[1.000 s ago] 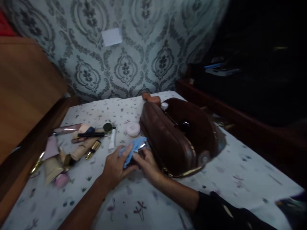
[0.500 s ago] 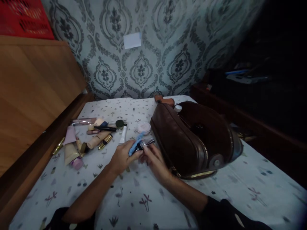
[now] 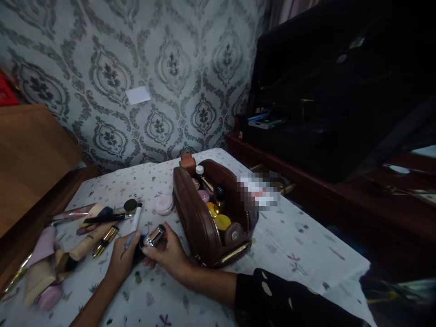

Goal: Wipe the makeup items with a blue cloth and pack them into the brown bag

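Note:
My left hand [image 3: 122, 256] is closed around a light blue cloth [image 3: 129, 241], of which only a strip shows. My right hand [image 3: 173, 258] grips a shiny silver lipstick-like tube [image 3: 155, 235], tilted up to the right. A dark piece [image 3: 139, 249] sits between the two hands, partly covered by fingers. Right of them stands a brown leather toiletry bag [image 3: 190, 206], its zip open. Inside are a white-capped bottle [image 3: 200, 170], yellow-lidded jars [image 3: 222, 222], a pink round item [image 3: 204, 195] and a black round cap [image 3: 219, 193].
Several cosmetics lie at the left: a gold-and-black lipstick [image 3: 105, 241], a black pen [image 3: 105, 218], a white tube [image 3: 136, 217], a beige tube [image 3: 39, 277]. A pink compact [image 3: 164, 205] lies near the bag. A wooden panel [image 3: 34, 159] borders the left; patterned wall [image 3: 170, 68] rises behind.
The view has swung right and now looks down into the bag. Both hands stay together; the silver tube in my right hand shows more clearly, and less of the blue cloth is visible.

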{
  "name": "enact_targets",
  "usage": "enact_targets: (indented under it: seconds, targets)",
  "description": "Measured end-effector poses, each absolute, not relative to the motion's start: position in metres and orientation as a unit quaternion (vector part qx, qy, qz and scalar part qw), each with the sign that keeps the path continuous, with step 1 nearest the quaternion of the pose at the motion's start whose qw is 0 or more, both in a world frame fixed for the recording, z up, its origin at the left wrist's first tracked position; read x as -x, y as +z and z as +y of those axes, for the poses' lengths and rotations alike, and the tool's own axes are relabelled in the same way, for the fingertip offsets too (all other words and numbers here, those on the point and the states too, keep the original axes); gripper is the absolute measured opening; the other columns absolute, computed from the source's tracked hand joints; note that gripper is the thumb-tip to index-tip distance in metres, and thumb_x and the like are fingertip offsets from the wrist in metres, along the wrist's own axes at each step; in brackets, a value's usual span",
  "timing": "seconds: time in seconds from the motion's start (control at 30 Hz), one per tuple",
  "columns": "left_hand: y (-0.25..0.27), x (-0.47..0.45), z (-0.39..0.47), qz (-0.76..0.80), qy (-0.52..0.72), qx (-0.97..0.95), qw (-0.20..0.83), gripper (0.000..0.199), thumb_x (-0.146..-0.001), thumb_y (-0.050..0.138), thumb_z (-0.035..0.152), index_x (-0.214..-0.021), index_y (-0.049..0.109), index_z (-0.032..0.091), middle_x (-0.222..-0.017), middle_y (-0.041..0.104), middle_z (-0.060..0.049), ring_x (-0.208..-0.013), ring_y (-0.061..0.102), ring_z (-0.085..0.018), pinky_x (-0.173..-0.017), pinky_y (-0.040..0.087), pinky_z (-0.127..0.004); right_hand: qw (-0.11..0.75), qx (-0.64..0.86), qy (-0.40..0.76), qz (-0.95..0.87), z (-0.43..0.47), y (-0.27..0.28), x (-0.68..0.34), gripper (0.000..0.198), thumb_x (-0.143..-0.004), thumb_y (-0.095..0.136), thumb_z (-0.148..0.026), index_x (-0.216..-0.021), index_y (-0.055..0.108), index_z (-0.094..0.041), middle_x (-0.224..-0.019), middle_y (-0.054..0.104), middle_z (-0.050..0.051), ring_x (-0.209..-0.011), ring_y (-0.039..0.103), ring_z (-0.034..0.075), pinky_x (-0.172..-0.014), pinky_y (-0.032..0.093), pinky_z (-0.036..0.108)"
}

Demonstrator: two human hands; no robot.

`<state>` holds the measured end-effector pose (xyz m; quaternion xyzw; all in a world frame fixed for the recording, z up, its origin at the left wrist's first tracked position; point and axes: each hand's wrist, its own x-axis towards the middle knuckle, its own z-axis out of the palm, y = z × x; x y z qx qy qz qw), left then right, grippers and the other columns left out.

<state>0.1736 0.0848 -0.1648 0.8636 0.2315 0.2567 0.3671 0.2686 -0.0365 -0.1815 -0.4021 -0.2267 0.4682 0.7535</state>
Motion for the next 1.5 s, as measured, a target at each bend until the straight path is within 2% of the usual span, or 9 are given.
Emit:
enact_targets:
  seconds: [0.23,0.37,0.5,0.7,0.9,1.07,1.23,1.37,1.5]
  targets:
    - [-0.164,-0.173,0.081,0.234,0.293,-0.868,0.325,0.047,-0.095,0.039,0.052,-0.061,0.048,0.020,-0.055,0.049,0.002,-0.054,0.047,-0.015,-0.052,0.039,-0.026,0.754,0.399,0.479,-0.207,-0.043,-0.174,-0.275,0.069,-0.041,0.094,-0.045,-0.092,0.056,-0.019,-0.068,0.061,-0.008,-0.047,0.053,0.007,-0.042,0.039,0.019]
    - [-0.165,-0.172,0.088,0.194,0.308,-0.880,0.304,0.038,-0.095,0.041,0.050,-0.092,0.062,0.018,-0.080,0.065,-0.003,-0.075,0.062,-0.020,-0.068,0.049,-0.028,0.784,0.402,0.443,-0.166,-0.043,-0.176,-0.277,0.069,-0.046,0.092,-0.050,-0.091,0.048,-0.022,-0.070,0.060,-0.008,-0.045,0.056,0.009,-0.043,0.044,0.022]
    - [-0.169,-0.173,0.095,0.165,0.259,-0.892,0.332,0.044,-0.082,0.062,0.050,-0.111,0.061,0.017,-0.101,0.071,-0.007,-0.088,0.067,-0.023,-0.076,0.054,-0.030,0.809,0.384,0.420,-0.147,-0.043,-0.179,-0.277,0.064,-0.056,0.087,-0.054,-0.093,0.045,-0.023,-0.078,0.064,-0.005,-0.049,0.060,0.010,-0.049,0.049,0.024]
    - [-0.169,-0.175,0.096,0.185,0.233,-0.868,0.398,0.037,-0.077,0.064,0.048,-0.097,0.065,0.017,-0.084,0.069,-0.004,-0.073,0.063,-0.021,-0.069,0.052,-0.030,0.787,0.400,0.433,-0.186,-0.044,-0.178,-0.278,0.064,-0.058,0.085,-0.054,-0.101,0.051,-0.021,-0.084,0.063,-0.002,-0.055,0.058,0.010,-0.042,0.044,0.020]
    - [-0.174,-0.174,0.095,0.264,0.203,-0.818,0.470,0.051,-0.084,0.051,0.067,-0.077,0.060,0.018,-0.058,0.051,0.002,-0.052,0.045,-0.014,-0.047,0.038,-0.025,0.774,0.402,0.428,-0.238,-0.048,-0.176,-0.276,0.069,-0.061,0.086,-0.042,-0.122,0.058,-0.023,-0.093,0.060,-0.001,-0.065,0.058,0.009,-0.047,0.045,0.018]
    - [-0.173,-0.179,0.089,0.342,0.244,-0.785,0.454,0.063,-0.081,0.043,0.079,-0.060,0.046,0.021,-0.051,0.046,0.002,-0.049,0.042,-0.014,-0.044,0.035,-0.026,0.772,0.385,0.455,-0.223,-0.047,-0.176,-0.274,0.065,-0.055,0.088,-0.035,-0.112,0.061,-0.022,-0.087,0.061,-0.004,-0.065,0.061,0.009,-0.062,0.053,0.023]
    - [-0.170,-0.186,0.080,0.372,0.250,-0.762,0.467,0.070,-0.078,0.035,0.088,-0.064,0.050,0.021,-0.052,0.046,0.002,-0.048,0.044,-0.016,-0.042,0.037,-0.027,0.775,0.424,0.418,-0.211,-0.045,-0.172,-0.277,0.052,-0.056,0.084,-0.032,-0.102,0.061,-0.020,-0.080,0.063,-0.004,-0.058,0.060,0.010,-0.060,0.054,0.025]
    - [-0.166,-0.184,0.078,0.317,0.326,-0.800,0.391,0.063,-0.091,0.032,0.075,-0.073,0.054,0.020,-0.064,0.056,-0.001,-0.063,0.054,-0.018,-0.058,0.047,-0.030,0.770,0.465,0.389,-0.199,-0.042,-0.173,-0.279,0.048,-0.058,0.081,-0.034,-0.098,0.060,-0.019,-0.074,0.063,-0.004,-0.054,0.061,0.011,-0.054,0.052,0.025]
    - [-0.162,-0.175,0.077,0.142,0.368,-0.874,0.285,0.037,-0.103,0.039,0.044,-0.110,0.063,0.018,-0.103,0.070,-0.007,-0.097,0.064,-0.019,-0.088,0.051,-0.032,0.751,0.507,0.368,-0.209,-0.040,-0.178,-0.281,0.047,-0.062,0.079,-0.041,-0.096,0.057,-0.019,-0.067,0.063,-0.004,-0.048,0.058,0.013,-0.047,0.048,0.026]
